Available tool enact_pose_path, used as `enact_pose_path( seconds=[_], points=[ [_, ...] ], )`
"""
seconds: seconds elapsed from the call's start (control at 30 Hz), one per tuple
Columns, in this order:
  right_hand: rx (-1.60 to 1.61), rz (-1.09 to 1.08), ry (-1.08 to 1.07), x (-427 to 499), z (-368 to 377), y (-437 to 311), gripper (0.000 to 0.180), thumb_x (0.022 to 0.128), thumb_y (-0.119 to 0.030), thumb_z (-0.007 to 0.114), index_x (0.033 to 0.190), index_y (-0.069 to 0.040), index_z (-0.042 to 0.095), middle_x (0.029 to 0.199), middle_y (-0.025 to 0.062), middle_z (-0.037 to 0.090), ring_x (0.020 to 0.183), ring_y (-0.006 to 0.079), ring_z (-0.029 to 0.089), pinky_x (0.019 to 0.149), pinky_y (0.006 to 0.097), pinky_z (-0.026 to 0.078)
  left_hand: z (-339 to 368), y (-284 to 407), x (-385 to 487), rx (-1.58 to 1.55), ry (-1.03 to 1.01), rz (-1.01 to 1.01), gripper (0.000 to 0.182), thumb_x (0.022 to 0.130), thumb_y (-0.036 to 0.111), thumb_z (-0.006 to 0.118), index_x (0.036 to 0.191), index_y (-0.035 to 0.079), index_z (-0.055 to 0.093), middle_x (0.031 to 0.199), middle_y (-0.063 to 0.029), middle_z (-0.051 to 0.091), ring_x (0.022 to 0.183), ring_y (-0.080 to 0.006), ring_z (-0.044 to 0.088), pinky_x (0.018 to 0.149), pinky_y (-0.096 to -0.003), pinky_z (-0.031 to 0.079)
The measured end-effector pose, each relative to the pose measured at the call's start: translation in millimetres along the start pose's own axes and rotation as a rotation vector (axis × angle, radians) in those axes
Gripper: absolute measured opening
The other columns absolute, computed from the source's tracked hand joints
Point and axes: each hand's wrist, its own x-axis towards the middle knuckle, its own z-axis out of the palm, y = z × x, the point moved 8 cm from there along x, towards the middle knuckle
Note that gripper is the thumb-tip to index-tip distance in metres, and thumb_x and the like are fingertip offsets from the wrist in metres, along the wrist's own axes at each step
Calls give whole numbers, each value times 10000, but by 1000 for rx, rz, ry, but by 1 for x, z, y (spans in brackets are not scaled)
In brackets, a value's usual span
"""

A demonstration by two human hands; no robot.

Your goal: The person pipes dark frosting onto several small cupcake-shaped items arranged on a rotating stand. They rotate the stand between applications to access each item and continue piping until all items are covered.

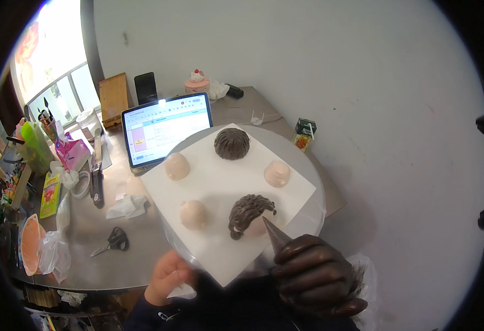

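In my right hand, covered by a shiny dark glove, is a piping bag filled with something dark brown. Its tip meets or nearly meets a small head shape with piped dark brown hair. This head stands on a square white board, which rests on a round turntable. A second brown-haired head is at the board's far corner. Bare beige heads stand at the left, right and near left. My left hand, by the turntable's near edge, grips a white tissue.
A lit tablet leans behind the turntable. Black-handled scissors, crumpled tissue, a long knife and a tape roll lie on the left. A drink carton stands right, near the wall.
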Motion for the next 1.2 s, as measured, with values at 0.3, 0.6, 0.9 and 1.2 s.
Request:
enact_pose_path(
  seconds=[0.3,0.6,0.9,1.2],
  points=[
    [35,-44,19,-2,-3,6,497,1070,-393,310,920,-17,598,907,146,634,877,316,658,833,522,555,-1,-3,-3,86,-57,4,177,932,181,618,901,10,585,829,-101,633,735,-175,603,663,-283,468],
    [32,-64,17,-3,-1,6,600,1073,-451,221,902,-15,596,893,152,631,858,321,648,828,534,546,1,-3,-4,85,-63,14,183,938,187,623,909,10,586,835,-97,631,748,-174,600,691,-287,474],
    [38,-80,10,-4,-1,5,607,1070,-458,207,900,-20,592,894,155,634,854,321,645,813,533,551,1,-2,-4,108,-65,11,197,942,197,620,963,6,579,844,-93,632,754,-160,594,695,-274,467],
    [-79,-59,221,8,5,1,537,1072,-400,237,764,-65,522,718,106,566,646,245,585,690,465,549,4,2,-5,102,-45,-25,222,945,197,613,1032,-3,569,858,-80,629,753,-144,581,684,-261,452]
  ],
)
